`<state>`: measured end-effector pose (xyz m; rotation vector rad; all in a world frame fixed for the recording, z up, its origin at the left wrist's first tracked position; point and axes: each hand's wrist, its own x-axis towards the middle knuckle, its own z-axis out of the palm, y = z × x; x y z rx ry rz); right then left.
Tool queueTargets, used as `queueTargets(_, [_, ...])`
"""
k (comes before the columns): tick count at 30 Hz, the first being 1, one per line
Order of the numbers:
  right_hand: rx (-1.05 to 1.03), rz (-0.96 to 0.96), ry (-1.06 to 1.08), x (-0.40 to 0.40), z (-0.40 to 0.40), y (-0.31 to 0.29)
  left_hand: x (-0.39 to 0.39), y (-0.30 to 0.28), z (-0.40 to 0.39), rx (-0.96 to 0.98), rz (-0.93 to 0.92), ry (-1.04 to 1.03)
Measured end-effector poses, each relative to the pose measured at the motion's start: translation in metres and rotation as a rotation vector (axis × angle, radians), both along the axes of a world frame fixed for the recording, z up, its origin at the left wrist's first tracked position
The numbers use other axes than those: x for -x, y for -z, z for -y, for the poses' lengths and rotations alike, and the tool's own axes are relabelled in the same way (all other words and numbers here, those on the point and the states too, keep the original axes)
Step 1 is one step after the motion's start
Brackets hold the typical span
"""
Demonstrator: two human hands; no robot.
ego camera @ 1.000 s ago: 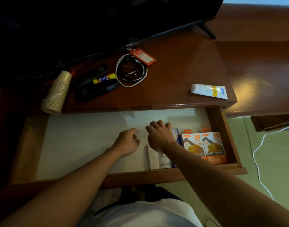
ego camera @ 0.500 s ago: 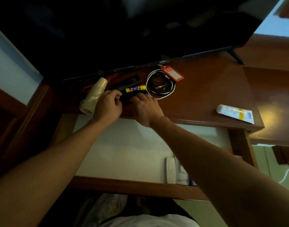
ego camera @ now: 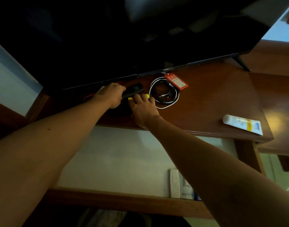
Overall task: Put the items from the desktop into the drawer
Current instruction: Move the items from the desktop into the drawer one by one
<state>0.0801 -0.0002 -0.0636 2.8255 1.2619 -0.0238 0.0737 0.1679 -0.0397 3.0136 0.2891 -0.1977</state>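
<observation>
Left hand [ego camera: 112,95] fingers wrapped round black remote [ego camera: 134,91], far on desk [ego camera: 214,102] under TV. Right hand [ego camera: 143,107] fingers closing on yellow marker [ego camera: 147,96]. Both probably light, rigid; grip mid-length. Drawer [ego camera: 117,161] open below.

Both arms reach over the open drawer [ego camera: 107,161] to the desktop [ego camera: 214,99] beneath the TV [ego camera: 124,38]. The left hand [ego camera: 112,94] is closed around a black remote [ego camera: 134,90], whose far end projects to the right of the fingers. The right hand [ego camera: 143,107] lies palm down just beside it, fingers over a yellow marker [ego camera: 147,96], of which only the ends show. A coil of cables [ego camera: 164,94] sits immediately right of the right hand, with an orange tag [ego camera: 176,81] touching its far edge. A white tube [ego camera: 242,124] lies well apart near the desktop's right front corner. White boxes [ego camera: 175,183] stand at the drawer's front right, partly hidden by the right forearm.
</observation>
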Motion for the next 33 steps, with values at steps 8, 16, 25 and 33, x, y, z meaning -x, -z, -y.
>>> queueTargets(8, [-0.056, 0.04, 0.029, -0.005, -0.001, 0.005, -0.02, -0.001, -0.004, 0.063, -0.13, -0.03])
queueTargets(16, [-0.051, 0.103, -0.056, -0.001, 0.016, 0.004, -0.023, 0.002, -0.006, 0.046, -0.128, -0.011])
queueTargets(25, [-0.03, 0.082, -0.022, 0.009, 0.04, -0.004, -0.02, 0.001, 0.002, -0.016, -0.113, -0.064])
queueTargets(33, [-0.036, 0.06, 0.053, 0.018, 0.059, -0.016, 0.001, -0.014, 0.005, 0.049, 0.033, -0.103])
